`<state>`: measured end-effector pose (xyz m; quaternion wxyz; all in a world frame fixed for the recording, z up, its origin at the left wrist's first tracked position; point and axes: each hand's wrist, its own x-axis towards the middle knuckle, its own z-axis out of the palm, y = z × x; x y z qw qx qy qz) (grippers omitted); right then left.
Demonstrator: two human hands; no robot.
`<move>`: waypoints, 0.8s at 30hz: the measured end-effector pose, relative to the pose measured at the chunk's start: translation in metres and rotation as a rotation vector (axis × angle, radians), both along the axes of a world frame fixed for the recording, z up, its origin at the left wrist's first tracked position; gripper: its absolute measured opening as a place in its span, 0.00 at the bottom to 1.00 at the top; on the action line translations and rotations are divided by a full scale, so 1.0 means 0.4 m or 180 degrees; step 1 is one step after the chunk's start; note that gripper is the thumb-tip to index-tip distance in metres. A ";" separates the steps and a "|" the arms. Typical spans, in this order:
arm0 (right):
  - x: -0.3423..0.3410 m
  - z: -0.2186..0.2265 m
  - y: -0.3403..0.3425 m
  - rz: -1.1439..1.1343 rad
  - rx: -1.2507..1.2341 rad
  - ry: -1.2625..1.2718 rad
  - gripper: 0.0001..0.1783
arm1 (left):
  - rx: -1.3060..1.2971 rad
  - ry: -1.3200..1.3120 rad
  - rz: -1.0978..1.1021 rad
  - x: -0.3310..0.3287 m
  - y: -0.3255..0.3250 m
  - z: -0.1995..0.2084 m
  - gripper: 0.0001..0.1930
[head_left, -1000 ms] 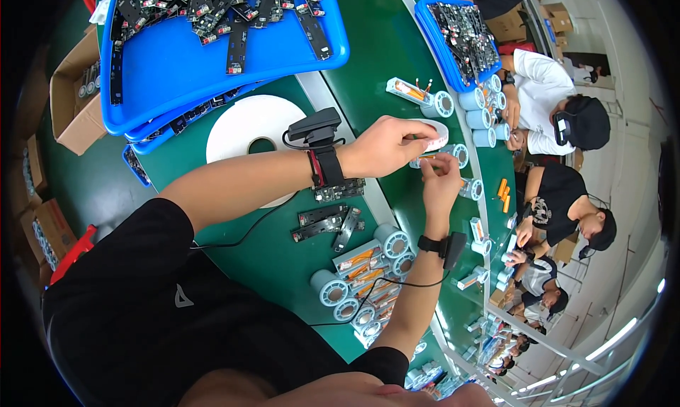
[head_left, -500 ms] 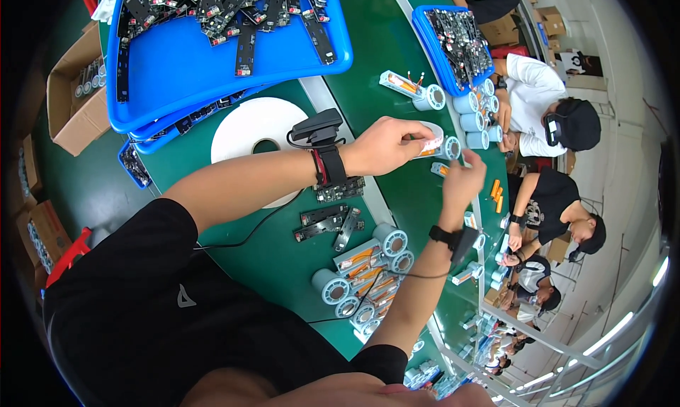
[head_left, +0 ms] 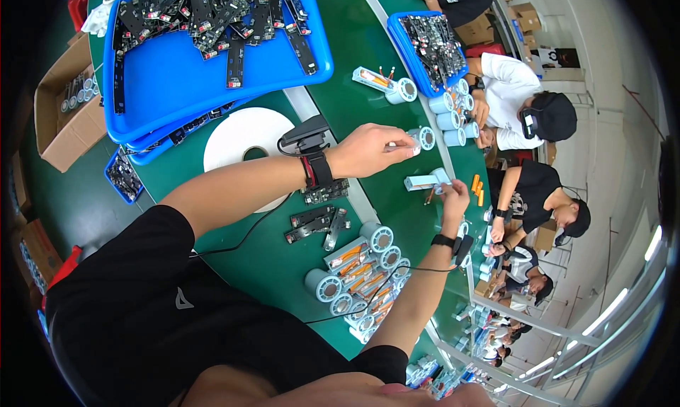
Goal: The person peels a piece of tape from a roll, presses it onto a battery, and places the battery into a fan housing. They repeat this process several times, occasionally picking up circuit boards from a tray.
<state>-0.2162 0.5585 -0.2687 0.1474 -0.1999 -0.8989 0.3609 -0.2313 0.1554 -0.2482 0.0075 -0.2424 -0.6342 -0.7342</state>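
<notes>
My left hand (head_left: 371, 151) is closed, its thumb and fingers pinching a small white piece (head_left: 416, 151), mostly hidden by the fingers. Just beyond these fingertips is the round end of a light blue plastic housing (head_left: 426, 137). Nearer to me, my right hand (head_left: 455, 197) closes its fingers on the round end of another light blue housing (head_left: 421, 183), whose long body points left over the green table. Thin wires hang by its near side. Both wrists carry black bands with small devices.
Blue trays (head_left: 212, 99) of black circuit boards stand at the far left beside a white tape roll (head_left: 241, 134). Several loose circuit boards (head_left: 312, 223) and grouped housings (head_left: 327, 287) lie nearer. Co-workers (head_left: 520, 117) sit along the right, near another blue tray (head_left: 397, 35).
My right hand has come down onto the nearer housing and gripped its round end. In my left hand less of the curled white strip shows. The whole view has shifted slightly.
</notes>
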 end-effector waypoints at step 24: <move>0.141 0.229 -0.658 0.1276 0.1724 0.0631 0.13 | -0.0104 0.0731 -0.0001 -0.010 0.017 -0.031 0.19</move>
